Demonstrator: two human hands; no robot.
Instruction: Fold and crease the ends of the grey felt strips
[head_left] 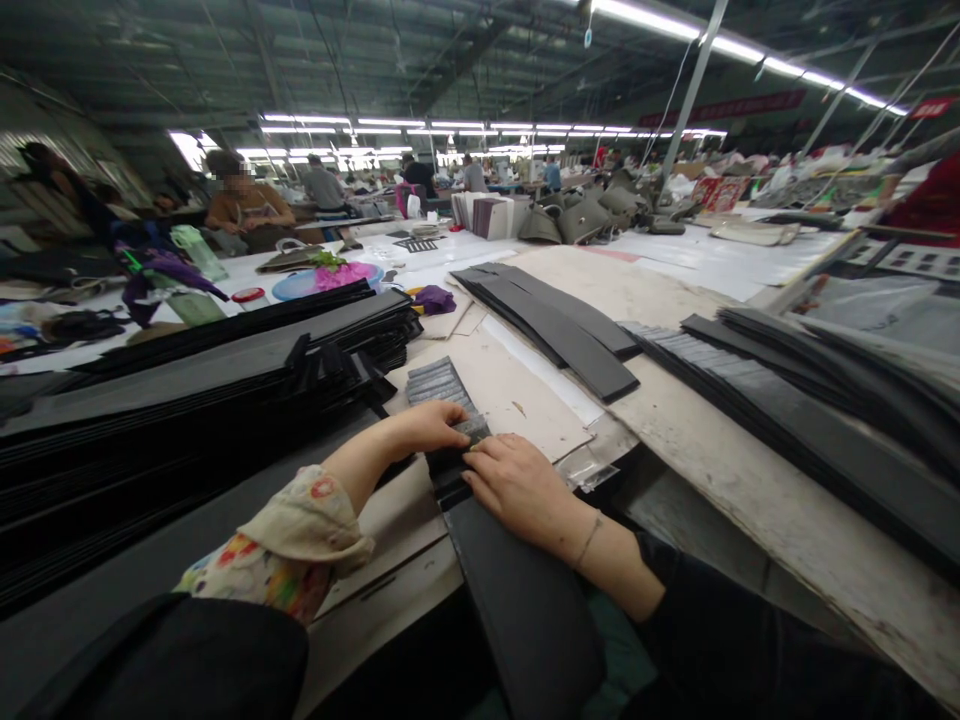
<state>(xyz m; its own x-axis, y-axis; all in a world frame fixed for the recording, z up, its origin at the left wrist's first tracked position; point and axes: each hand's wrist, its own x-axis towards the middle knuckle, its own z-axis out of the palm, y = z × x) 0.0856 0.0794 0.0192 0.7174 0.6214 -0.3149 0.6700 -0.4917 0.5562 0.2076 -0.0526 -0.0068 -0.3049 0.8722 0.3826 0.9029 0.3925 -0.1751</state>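
A long dark strip (517, 590) runs from near my body up to the table edge, its lower part hanging toward my lap. My left hand (431, 428) is closed, thumb and fingers pinching the grey end of this strip. Beside it my right hand (517, 490) lies over the strip, its fingers curled and pressing on the same end, close to my left fingertips. What lies directly under the right fingers is hidden. Just beyond the hands, a fanned row of grey strip ends (439, 383) rests on the board.
Tall stacks of dark strips (187, 370) fill the left. More dark strips (555, 320) lie ahead, and another stack (810, 420) is to the right. A purple cloth (435, 299) and a blue tray (296, 285) sit farther back. Several people work in the background.
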